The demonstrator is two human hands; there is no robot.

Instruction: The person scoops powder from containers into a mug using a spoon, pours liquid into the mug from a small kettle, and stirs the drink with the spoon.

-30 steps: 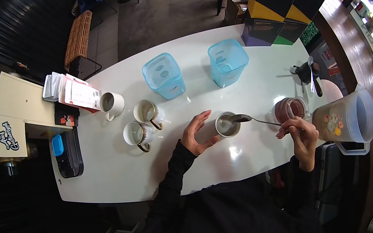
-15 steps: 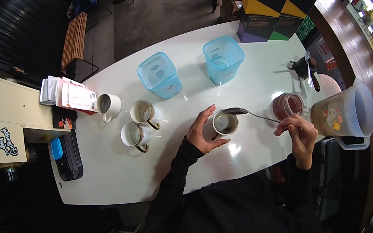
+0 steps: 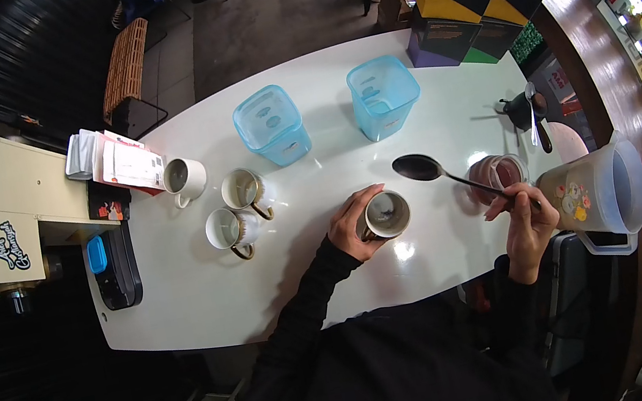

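My left hand (image 3: pixel 352 228) is wrapped around the left side of a mug (image 3: pixel 386 215) with whitish contents at its bottom. In my right hand (image 3: pixel 525 220) is a long dark spoon (image 3: pixel 418 168), its bowl raised to the upper right of the mug and apart from it. Just beyond the right fingers stands a glass jar (image 3: pixel 506 168) with something reddish-brown in it, partly covered by the hand and spoon handle. A clear plastic pitcher (image 3: pixel 623 186) with a flower print is right of that hand.
Three mugs, a plain white mug (image 3: pixel 193 180) and two gold-handled ones (image 3: pixel 239 182), stand left. Two blue plastic containers (image 3: pixel 275 135) are at the back. Black boxes (image 3: pixel 446 32) are stacked at the far right corner, and papers (image 3: pixel 128 167) lie at the left edge.
The spoon has risen away from over the mug, moving right with my right hand. My left hand has gone from loosely beside the mug to closed around it.
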